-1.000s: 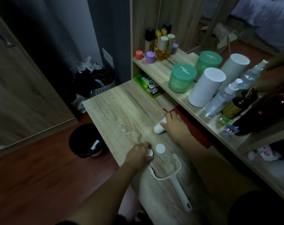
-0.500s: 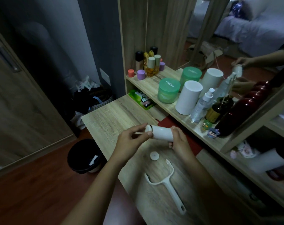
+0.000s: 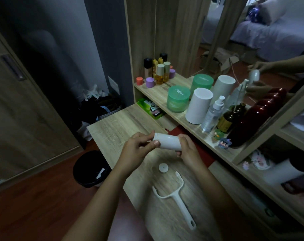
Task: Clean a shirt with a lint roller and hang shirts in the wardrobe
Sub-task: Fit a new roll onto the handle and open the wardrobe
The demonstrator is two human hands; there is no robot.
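Note:
A white lint roll [image 3: 167, 141] is held level above the wooden desk [image 3: 116, 126], between both hands. My right hand [image 3: 186, 150] grips its right end. My left hand [image 3: 137, 150] pinches its left end, thumb and fingers on the end cap. The white forked roller handle [image 3: 175, 200] lies on the desk nearer to me, with no roll in it. A small white round cap [image 3: 163, 168] lies flat between the handle and my hands. No shirt is in view.
A shelf [image 3: 165, 94] behind the desk carries green jars [image 3: 178, 98], a white cylinder [image 3: 198, 106], spray bottles and small bottles. A mirror [image 3: 252, 40] above reflects the hands. A black bin [image 3: 90, 168] stands on the floor at the left, by a wooden door [image 3: 17, 101].
Both hands lifted the roll off the desk and brought it between them; the left hand went from the desk to the roll's left end. The camera view rose.

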